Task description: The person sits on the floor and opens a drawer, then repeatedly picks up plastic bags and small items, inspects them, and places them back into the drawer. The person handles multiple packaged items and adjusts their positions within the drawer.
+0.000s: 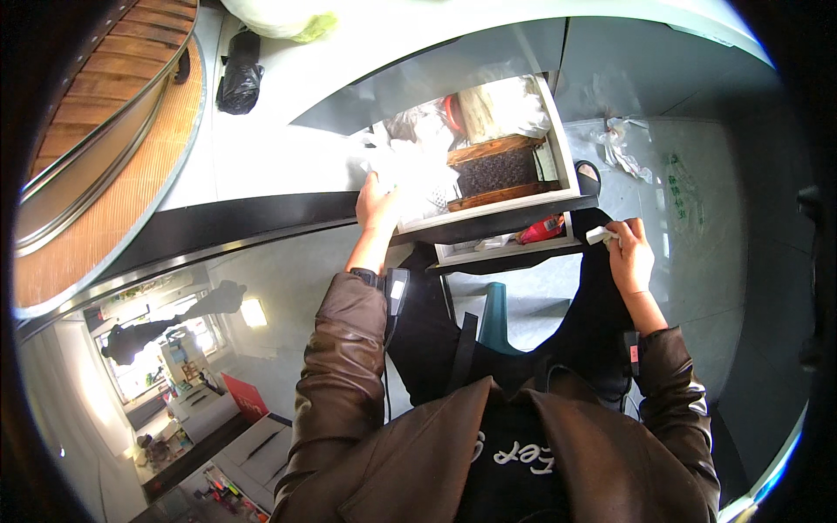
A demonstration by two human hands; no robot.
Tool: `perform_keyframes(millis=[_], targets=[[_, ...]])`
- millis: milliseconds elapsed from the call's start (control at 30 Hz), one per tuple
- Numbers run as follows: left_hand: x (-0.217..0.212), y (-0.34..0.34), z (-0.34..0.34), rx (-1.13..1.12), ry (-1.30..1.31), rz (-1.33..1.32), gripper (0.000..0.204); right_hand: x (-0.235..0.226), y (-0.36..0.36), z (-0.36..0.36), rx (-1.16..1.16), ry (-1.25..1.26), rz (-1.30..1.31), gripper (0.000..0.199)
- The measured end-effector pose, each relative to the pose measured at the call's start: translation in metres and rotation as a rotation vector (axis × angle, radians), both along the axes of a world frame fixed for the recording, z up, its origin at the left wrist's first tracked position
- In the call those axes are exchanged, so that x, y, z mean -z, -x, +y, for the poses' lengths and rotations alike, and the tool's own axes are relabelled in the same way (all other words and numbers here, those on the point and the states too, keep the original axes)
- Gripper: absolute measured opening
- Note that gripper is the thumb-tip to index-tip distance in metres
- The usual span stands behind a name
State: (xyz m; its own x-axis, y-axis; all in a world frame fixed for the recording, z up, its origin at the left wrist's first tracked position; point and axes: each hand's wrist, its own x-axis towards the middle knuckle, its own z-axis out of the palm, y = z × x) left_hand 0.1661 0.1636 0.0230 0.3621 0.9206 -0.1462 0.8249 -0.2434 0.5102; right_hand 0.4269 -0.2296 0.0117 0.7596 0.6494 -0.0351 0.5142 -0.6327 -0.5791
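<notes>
Your left hand (377, 209) has its fingers bent at the crumpled, translucent white plastic bag (423, 174) that lies just beyond it, in the near-left part of the open, white-walled drawer (561, 135); glare hides whether they grip it. Your right hand (631, 257) pinches a small, flat white piece (599, 235) between thumb and fingers, out to the right of the drawer. Between your hands and slightly beyond them sits a dark rectangular tray with brown wooden sides (493, 150). Lower down, nearer your right hand, a shiny red packet (542, 229) lies in a second, narrow-looking white drawer (506, 254).
</notes>
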Motion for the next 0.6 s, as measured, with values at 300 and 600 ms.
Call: perform_keyframes(millis=[300, 600], targets=[[0.034, -0.052, -0.001, 0.224, -0.131, 0.510, 0.044, -0.006, -0.005, 0.008, 0.003, 0.026, 0.040, 0.020], [0.077, -0.087, 0.003, 0.461, 0.148, 0.749, 0.033, -0.009, -0.011, 0.011, 0.004, 0.059, 0.054, 0.017]])
